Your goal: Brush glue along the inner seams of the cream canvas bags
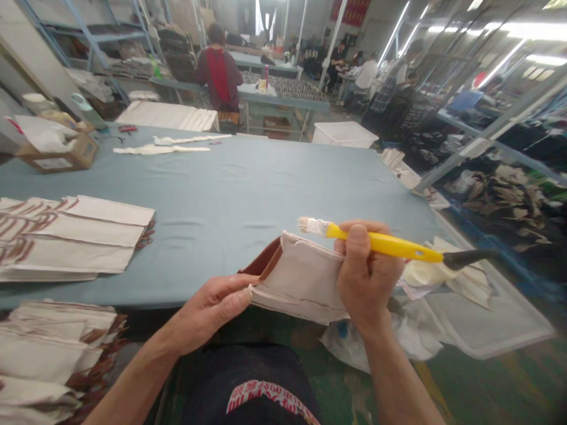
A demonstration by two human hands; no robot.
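Observation:
A cream fabric bag (305, 274) with brown lining at its mouth is held at the table's near edge, tilted open toward the left. My left hand (228, 301) pinches its left end, thumb outside and fingers at the brown edge. In my right hand (365, 268) is a yellow-handled brush (394, 243), gripped between thumb and fingers. Its whitish bristles point left, above the bag's upper edge. The lower fingers of that hand rest by the bag's right end; whether they also grip it is hard to see.
Stacks of similar cream pieces with brown straps (88, 233) lie at left on the blue-covered table (266, 177). A cardboard box (66, 153) and pale strips (172, 144) sit farther back. At right stands a translucent bin (496, 319). Co-workers (219, 71) sit beyond.

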